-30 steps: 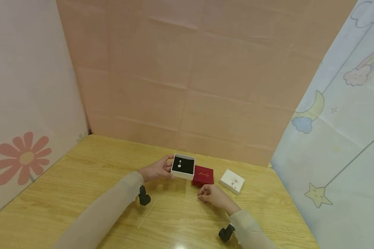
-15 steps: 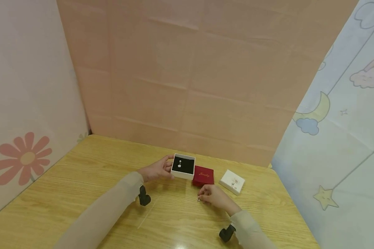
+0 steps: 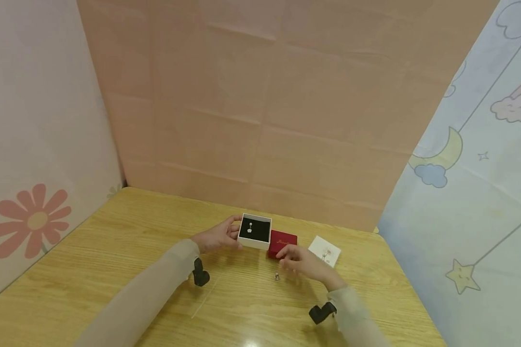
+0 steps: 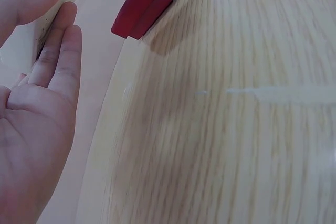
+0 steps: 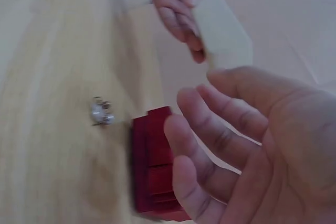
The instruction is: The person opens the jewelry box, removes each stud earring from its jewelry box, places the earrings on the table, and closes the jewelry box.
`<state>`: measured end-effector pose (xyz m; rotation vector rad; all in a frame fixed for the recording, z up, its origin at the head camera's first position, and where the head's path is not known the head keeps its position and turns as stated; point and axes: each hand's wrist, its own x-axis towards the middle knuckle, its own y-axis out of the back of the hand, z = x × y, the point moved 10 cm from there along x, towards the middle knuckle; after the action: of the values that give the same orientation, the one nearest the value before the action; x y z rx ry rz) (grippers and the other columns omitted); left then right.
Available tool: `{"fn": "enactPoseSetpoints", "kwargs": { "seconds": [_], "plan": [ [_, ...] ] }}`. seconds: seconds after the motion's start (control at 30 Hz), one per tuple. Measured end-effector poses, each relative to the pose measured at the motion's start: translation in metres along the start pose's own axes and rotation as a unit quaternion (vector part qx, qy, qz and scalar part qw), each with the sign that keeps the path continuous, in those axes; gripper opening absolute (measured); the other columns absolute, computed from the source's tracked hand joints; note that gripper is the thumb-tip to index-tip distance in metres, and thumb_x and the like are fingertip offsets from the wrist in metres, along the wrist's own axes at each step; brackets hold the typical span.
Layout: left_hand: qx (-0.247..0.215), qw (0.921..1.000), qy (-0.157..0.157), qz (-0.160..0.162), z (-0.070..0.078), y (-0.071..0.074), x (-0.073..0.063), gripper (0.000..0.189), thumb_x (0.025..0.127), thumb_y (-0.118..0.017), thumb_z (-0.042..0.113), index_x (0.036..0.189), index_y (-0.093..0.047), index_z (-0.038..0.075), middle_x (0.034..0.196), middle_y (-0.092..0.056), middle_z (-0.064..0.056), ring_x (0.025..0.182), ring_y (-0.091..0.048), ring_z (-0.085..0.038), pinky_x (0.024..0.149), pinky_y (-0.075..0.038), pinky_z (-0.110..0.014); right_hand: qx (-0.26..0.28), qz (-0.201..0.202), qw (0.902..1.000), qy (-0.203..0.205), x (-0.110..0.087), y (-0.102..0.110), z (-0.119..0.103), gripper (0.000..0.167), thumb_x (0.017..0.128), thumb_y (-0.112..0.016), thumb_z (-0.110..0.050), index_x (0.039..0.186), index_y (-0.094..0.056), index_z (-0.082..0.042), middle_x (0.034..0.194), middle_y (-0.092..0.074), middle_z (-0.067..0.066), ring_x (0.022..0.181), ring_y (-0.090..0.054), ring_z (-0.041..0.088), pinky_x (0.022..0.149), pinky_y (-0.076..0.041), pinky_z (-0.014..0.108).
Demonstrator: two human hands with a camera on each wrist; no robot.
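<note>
My left hand [image 3: 216, 237] holds a small white box [image 3: 253, 244] tilted above the table, thumb on one side and fingers under it in the left wrist view. Inside lies a black foam pad [image 3: 262, 232] bearing a pearl-like earring [image 3: 249, 228]. A second small, shiny earring [image 3: 277, 276] lies on the wood; in the right wrist view this earring [image 5: 101, 113] shows a pale bead and metal parts. Just beyond it, my right hand [image 3: 305, 263] hovers with relaxed, parted fingers and nothing between them. Behind its fingertips sits a red jewelry box [image 3: 278, 238].
A white lid [image 3: 324, 248] with a flower print lies right of the red box, partly covered by my right hand. A thin pale strip [image 3: 206, 298] is on the wooden table [image 3: 156, 212] near my left wrist. A pink backdrop [image 3: 260, 120] rises behind.
My right hand has let go of the small earring, leaving it on the table, and has lifted away up and slightly right. The left hand and box stay nearly still.
</note>
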<state>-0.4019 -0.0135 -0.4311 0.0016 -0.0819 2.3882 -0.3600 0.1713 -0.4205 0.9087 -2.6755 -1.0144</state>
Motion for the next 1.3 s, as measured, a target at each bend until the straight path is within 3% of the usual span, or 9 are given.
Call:
{"fn": "enactPoseSetpoints", "kwargs": {
  "seconds": [0.13,0.3,0.5,0.6,0.77,0.93,1.07,1.17,1.3],
  "plan": [
    [-0.002,1.0,-0.007,-0.004,0.0,-0.001,0.001,0.087,0.084,-0.061,-0.013,0.15,-0.009,0.012,0.148,-0.041,-0.02,0.124,-0.055,-0.022,0.09,-0.05,-0.031,0.025,-0.01,0.9996,0.01,0.003,0.009,-0.014,0.031,0.098,-0.056,-0.02,0.119,-0.056,0.003,0.099,-0.063,0.026,0.082,-0.059,0.038,0.069,-0.052,0.04],
    [-0.006,0.9999,-0.009,-0.007,0.0,0.0,0.003,0.089,0.083,-0.062,-0.013,0.15,-0.009,0.013,0.147,-0.042,-0.019,0.125,-0.054,-0.021,0.089,-0.05,-0.031,0.035,0.042,0.9984,0.017,0.008,0.034,-0.026,0.03,0.099,-0.055,-0.024,0.121,-0.057,-0.003,0.105,-0.062,0.024,0.087,-0.06,0.031,0.076,-0.054,0.044],
    [-0.004,1.0,-0.005,-0.002,-0.003,0.002,0.003,0.088,0.083,-0.062,-0.012,0.149,-0.011,0.014,0.146,-0.044,-0.018,0.123,-0.055,-0.021,0.089,-0.05,-0.031,0.053,0.086,0.9943,0.033,0.017,0.05,-0.046,0.031,0.098,-0.057,-0.026,0.121,-0.058,-0.005,0.103,-0.064,0.019,0.094,-0.059,0.038,0.082,-0.052,0.045],
    [-0.001,1.0,-0.003,-0.001,-0.004,0.001,0.004,0.087,0.082,-0.063,-0.012,0.149,-0.012,0.015,0.146,-0.044,-0.018,0.124,-0.055,-0.021,0.089,-0.05,-0.031,0.068,0.103,0.9911,0.049,0.022,0.052,-0.058,0.03,0.098,-0.057,-0.022,0.121,-0.058,-0.002,0.101,-0.063,0.017,0.092,-0.06,0.036,0.081,-0.053,0.042],
    [-0.005,1.0,-0.006,-0.002,-0.002,-0.003,0.005,0.087,0.082,-0.063,-0.013,0.148,-0.013,0.013,0.147,-0.043,-0.019,0.124,-0.054,-0.022,0.089,-0.05,-0.03,0.082,0.133,0.9844,0.08,0.031,0.05,-0.076,0.029,0.097,-0.059,-0.016,0.117,-0.059,0.004,0.107,-0.064,0.023,0.097,-0.063,0.036,0.084,-0.054,0.038],
    [-0.003,0.9999,-0.015,-0.008,0.002,-0.006,0.006,0.086,0.082,-0.061,-0.013,0.148,-0.011,0.01,0.148,-0.04,-0.022,0.125,-0.054,-0.022,0.09,-0.049,-0.029,0.101,0.177,0.9765,0.071,0.042,0.046,-0.075,0.025,0.095,-0.061,-0.014,0.113,-0.063,0.003,0.112,-0.064,0.023,0.103,-0.063,0.035,0.092,-0.05,0.034],
    [-0.003,0.9999,-0.012,-0.006,0.002,-0.007,0.006,0.085,0.082,-0.061,-0.013,0.147,-0.011,0.01,0.148,-0.04,-0.022,0.125,-0.054,-0.022,0.091,-0.049,-0.029,0.091,0.21,0.9717,0.057,0.042,0.043,-0.08,0.019,0.094,-0.061,-0.009,0.109,-0.064,0.003,0.114,-0.063,0.02,0.11,-0.056,0.033,0.098,-0.044,0.042],
    [-0.006,0.9999,-0.009,-0.004,0.002,-0.007,0.006,0.085,0.083,-0.061,-0.012,0.147,-0.012,0.011,0.148,-0.041,-0.02,0.126,-0.054,-0.022,0.091,-0.049,-0.03,0.076,0.227,0.9683,0.071,0.045,0.04,-0.08,0.015,0.092,-0.063,-0.007,0.105,-0.065,0.001,0.121,-0.059,0.018,0.12,-0.05,0.034,0.105,-0.034,0.055],
    [-0.006,0.9999,-0.011,-0.005,0.002,-0.007,0.007,0.084,0.083,-0.061,-0.013,0.147,-0.012,0.012,0.147,-0.042,-0.02,0.126,-0.054,-0.022,0.091,-0.049,-0.031,0.067,0.235,0.9657,0.089,0.054,0.036,-0.069,0.011,0.091,-0.066,-0.008,0.101,-0.068,-0.005,0.135,-0.051,0.015,0.131,-0.042,0.036,0.109,-0.026,0.06]
  ]
}}
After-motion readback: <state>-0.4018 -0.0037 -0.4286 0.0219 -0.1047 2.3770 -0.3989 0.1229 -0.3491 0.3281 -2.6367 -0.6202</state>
